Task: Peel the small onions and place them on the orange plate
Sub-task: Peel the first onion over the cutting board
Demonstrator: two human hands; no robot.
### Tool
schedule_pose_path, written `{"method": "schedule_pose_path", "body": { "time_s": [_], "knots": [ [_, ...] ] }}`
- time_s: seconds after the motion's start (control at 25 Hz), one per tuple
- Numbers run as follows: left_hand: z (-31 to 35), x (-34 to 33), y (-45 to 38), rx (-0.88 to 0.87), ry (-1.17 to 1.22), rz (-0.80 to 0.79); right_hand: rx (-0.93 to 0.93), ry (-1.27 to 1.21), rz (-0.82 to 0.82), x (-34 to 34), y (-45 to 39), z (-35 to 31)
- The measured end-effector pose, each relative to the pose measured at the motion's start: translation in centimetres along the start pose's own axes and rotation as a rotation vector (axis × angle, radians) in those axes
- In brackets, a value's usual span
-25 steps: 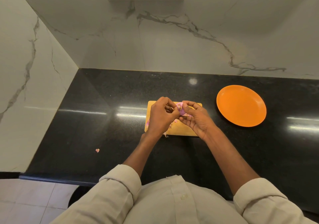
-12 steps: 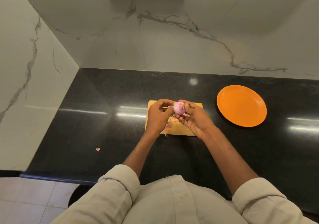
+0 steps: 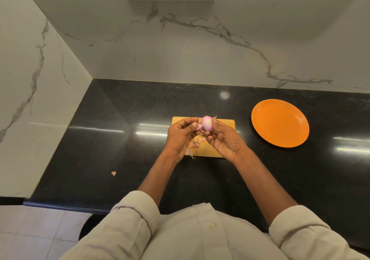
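peeling at a black tabletop: small onion held up betw both hands, just above far edge of yellow cutting board. right hand curled round the onion from the right & below, fingers cupping it. left hand pinching a loose flap of pink skin at the onion's left side, thumb on top. peel scraps scattered on the board under the hands; one stray scrap on tabletop well to the left. orange plate bare, to the right of the board, apart from it.
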State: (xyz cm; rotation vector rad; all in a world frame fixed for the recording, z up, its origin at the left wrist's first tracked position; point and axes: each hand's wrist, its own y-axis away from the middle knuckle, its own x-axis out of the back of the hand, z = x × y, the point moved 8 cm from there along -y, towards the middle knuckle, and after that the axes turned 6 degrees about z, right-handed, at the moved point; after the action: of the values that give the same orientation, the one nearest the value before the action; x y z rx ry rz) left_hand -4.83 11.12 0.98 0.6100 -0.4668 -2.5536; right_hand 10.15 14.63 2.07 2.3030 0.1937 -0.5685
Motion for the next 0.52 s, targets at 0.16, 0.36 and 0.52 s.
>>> {"method": "schedule_pose_path", "body": {
  "time_s": [0.16, 0.36, 0.52],
  "knots": [
    [-0.7, 2.1, -0.7, 0.011, -0.081, 0.15, -0.061, -0.059, -0.019, 0.2, -0.2, 0.6],
    [0.7, 1.9, -0.6, -0.266, -0.672, 0.209, 0.035, 0.181, 0.042, 1.1, -0.7, 0.3],
    [1.7, -0.1, -0.4, -0.362, -0.614, 0.066, 0.084, 0.218, 0.076, 1.5, -0.8, 0.1]
  ]
}}
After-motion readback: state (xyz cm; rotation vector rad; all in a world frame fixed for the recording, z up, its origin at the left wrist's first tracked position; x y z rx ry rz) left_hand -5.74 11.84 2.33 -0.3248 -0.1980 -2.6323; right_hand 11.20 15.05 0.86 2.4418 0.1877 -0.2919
